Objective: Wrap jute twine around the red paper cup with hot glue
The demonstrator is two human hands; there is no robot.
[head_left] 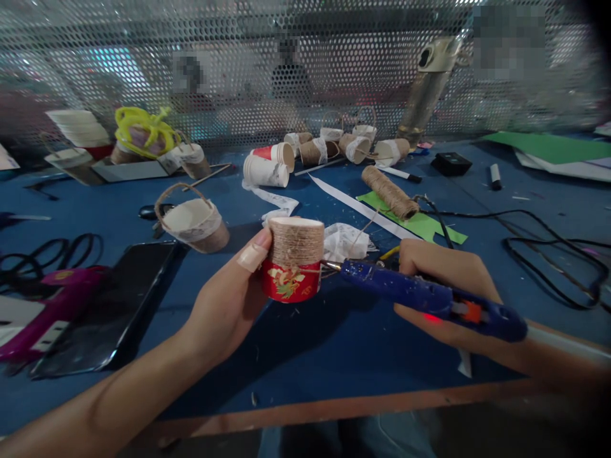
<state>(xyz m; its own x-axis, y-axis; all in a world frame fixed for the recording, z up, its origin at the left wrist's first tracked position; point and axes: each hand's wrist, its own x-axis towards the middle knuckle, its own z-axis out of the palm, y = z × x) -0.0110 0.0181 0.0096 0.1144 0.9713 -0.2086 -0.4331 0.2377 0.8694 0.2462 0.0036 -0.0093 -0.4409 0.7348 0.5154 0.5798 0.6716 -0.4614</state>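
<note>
Head view: blue surface [286, 356], cluttered toward the far side. Right hand [449, 267]: fingers clamped around a blue glue gun [401, 285]. Left hand [229, 299]: fingers clamped on the left side of a red cup [293, 280], held upright above the surface, upper part wrapped in twine [294, 240]. Metal nozzle [331, 265] positioned at the cup's right edge; contact cannot be confirmed.

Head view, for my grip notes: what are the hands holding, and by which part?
The left hand holds the red cup by its side; the right hand holds the blue glue gun behind its nozzle, exact grip partly hidden.
</note>
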